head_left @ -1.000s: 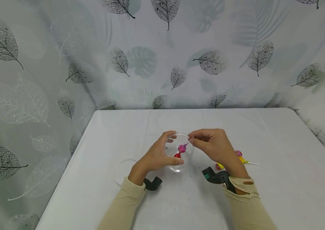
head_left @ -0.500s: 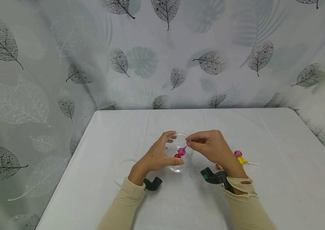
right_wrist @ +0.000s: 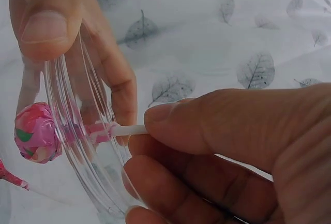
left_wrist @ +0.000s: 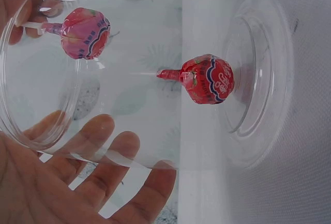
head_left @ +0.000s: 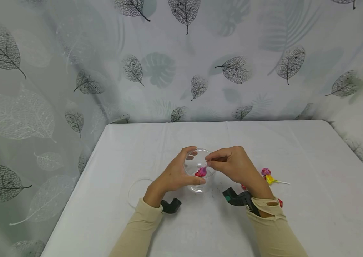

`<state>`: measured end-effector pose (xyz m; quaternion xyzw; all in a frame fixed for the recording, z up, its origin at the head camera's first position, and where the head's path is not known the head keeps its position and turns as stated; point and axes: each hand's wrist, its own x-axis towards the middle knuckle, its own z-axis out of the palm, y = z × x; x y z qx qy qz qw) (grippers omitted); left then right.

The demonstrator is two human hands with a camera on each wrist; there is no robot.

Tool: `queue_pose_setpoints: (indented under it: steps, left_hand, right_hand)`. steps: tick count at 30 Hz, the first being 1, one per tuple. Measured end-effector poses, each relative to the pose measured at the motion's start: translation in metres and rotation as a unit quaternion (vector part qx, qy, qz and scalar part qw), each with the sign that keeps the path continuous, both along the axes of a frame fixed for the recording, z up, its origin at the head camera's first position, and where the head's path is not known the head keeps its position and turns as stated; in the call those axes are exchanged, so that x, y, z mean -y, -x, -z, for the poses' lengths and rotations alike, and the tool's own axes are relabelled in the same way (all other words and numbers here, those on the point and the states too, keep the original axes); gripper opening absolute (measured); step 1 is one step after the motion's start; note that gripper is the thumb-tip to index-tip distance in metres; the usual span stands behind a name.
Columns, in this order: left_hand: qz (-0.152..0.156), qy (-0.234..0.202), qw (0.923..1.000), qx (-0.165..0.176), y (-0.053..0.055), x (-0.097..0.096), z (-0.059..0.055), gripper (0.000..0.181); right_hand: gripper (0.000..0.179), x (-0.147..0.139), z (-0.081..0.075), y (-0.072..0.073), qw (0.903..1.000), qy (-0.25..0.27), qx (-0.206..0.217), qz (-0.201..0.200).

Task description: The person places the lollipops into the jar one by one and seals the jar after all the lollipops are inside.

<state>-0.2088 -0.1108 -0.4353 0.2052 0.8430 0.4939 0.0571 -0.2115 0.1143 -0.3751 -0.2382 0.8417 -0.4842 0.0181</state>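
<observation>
Beige sleeves point(head_left: 136, 228); holes in right cuff point(head_left: 262, 203); black wrist cameras point(head_left: 236, 197).

Jar point(left_wrist: 132, 100) is super glossy, smooth and see-through, can't tell if it's glass or hard plastic. Pink lollipop point(left_wrist: 85, 33) and red lollipop point(left_wrist: 208, 79) both have shiny, crinkly film wrappers, same look on the yellow lollipop point(head_left: 270, 179) at the jar's 3 o'clock. The pink one's white stick point(right_wrist: 129, 130) looks smooth and kinda matt. Bench point(head_left: 142, 142) has a matt white covering, and the sleeves point(head_left: 136, 232) are dull, soft-looking cloth. Curtain point(head_left: 175, 64) at 12 o'clock looks like smooth printed sheeting.
</observation>
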Motion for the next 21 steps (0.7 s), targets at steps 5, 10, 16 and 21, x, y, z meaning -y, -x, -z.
queue_pose_setpoints:
  steps: [5, 10, 16, 21]
  left_hand:
    - [0.0, 0.001, 1.0, -0.002, 0.0001, -0.0005, 0.0, 0.101]
    - [-0.003, -0.002, 1.0, 0.003, -0.0002, -0.0016, 0.0002, 0.102]
    - [0.001, -0.004, 1.0, 0.002, -0.0005, -0.002, 0.0003, 0.101]
    - [-0.001, 0.001, 1.0, 0.001, -0.0003, -0.0006, 0.0011, 0.097]
  right_hand:
    - [0.012, 0.0002, 0.0008, 0.0007, 1.0, 0.0, -0.001, -0.005]
    - [0.012, -0.0002, 0.0003, -0.0009, 0.9999, -0.01, -0.004, -0.003]
    - [0.015, -0.0008, -0.0004, -0.0006, 0.9992, -0.029, -0.027, 0.003]
    - [0.019, -0.0047, -0.0023, 0.0003, 0.9975, -0.033, -0.06, 0.019]
